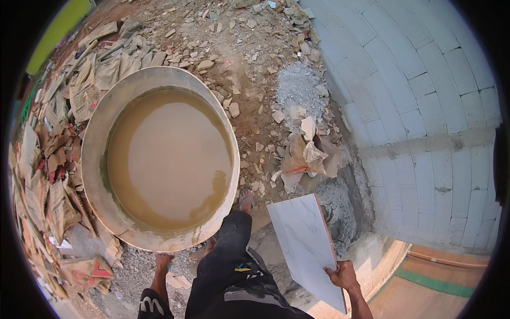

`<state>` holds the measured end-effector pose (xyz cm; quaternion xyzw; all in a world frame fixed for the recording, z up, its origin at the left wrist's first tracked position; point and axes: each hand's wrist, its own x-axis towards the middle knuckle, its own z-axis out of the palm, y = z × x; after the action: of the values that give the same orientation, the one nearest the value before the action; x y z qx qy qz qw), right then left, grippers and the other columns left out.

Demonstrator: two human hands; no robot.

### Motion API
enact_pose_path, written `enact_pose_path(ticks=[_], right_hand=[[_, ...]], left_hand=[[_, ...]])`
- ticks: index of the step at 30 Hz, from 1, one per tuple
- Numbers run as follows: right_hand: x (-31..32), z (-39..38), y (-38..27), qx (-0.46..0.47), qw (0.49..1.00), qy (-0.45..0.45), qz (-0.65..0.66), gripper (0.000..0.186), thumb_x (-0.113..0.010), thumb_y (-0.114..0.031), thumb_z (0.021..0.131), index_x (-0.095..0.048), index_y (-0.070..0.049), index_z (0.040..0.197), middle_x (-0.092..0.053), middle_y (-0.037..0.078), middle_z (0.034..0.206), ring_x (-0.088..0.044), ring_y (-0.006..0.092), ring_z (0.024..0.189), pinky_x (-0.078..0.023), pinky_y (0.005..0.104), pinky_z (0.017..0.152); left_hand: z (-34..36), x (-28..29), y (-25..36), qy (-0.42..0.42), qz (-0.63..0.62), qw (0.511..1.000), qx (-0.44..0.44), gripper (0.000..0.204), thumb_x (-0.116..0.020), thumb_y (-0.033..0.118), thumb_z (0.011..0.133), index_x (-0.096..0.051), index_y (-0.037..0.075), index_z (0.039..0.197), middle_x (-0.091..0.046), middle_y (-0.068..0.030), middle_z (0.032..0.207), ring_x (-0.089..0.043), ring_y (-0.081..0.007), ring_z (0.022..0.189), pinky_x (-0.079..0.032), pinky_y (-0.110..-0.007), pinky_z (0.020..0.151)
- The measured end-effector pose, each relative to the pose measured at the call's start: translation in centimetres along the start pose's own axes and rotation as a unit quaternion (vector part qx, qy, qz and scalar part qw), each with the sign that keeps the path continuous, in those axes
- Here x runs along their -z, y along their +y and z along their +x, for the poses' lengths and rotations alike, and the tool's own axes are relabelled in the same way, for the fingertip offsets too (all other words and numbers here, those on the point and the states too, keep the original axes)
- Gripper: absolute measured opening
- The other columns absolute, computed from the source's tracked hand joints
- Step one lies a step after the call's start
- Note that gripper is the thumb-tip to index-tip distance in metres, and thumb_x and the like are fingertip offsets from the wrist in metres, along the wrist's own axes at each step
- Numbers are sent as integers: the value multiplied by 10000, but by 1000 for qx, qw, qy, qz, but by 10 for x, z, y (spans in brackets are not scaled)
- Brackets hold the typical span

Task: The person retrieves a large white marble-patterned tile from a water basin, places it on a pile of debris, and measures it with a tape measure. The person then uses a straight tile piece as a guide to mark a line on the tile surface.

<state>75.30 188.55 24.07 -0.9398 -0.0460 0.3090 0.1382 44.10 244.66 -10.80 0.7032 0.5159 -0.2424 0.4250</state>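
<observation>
My right hand (344,275) grips the edge of a white marble-patterned tile (304,240), with the thumb over its face and the fingers behind. The tile is tilted, and a reddish-brown edge shows along its right side. What appears to be my left hand (163,260) is low at the left, below a dark printed sleeve and close to the near rim of a big round tub (94,175). Its fingers are too small to make out, and I cannot tell whether it touches the rim. Murky brown water (170,159) stands inside the tub.
Torn paper sacks (64,207) and scraps are heaped left of the tub. Broken stones (206,65) litter the ground beyond. At right rise a grey block wall (419,106), a crumpled sack (311,154) and a pale powder pile (303,87). My foot (246,201) is beside the tub.
</observation>
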Motion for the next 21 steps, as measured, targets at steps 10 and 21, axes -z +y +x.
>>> enact_pose_path(ticks=[10, 21], right_hand=[[91, 208, -73, 68, 996, 63, 17, 280, -713, -243, 793, -744, 32, 836, -656, 217, 629, -643, 402, 619, -507, 474, 684], [252, 433, -187, 164, 973, 162, -2, 342, -781, -205, 732, -641, 96, 653, -583, 212, 546, -594, 315, 509, -466, 425, 539]], left_hand=[[-27, -12, 131, 52, -146, 988, 19, 131, -788, 72, 698, -680, 4, 727, -694, -81, 822, -651, -208, 803, -495, -300, 785], [1, -27, 312, 166, -405, 898, 50, 316, -752, -15, 737, -620, 0, 1023, -658, -55, 937, -628, -196, 859, -498, -331, 789]])
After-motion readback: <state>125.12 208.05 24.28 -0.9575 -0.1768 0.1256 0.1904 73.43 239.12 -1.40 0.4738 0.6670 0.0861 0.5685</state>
